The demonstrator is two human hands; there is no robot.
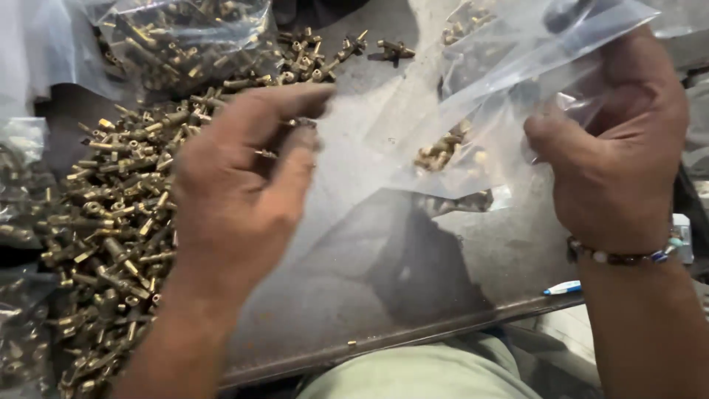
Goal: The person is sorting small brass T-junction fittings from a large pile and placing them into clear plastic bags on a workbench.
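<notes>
I sit at a grey metal worktable (413, 288) filling most of the frame, its scuffed top catching soft light; its raised front edge runs along the bottom, above my pale green lap (421, 373); at lower right a blue-and-white pen (563, 287) lies near that edge.

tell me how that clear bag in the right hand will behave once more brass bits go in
The bag looks thin and floppy: it creases where the right hand pinches it, so it likely sags. The brass bits pool at its low corner, so weight probably pulls there. The glossy film may slip from the fingers.
</notes>
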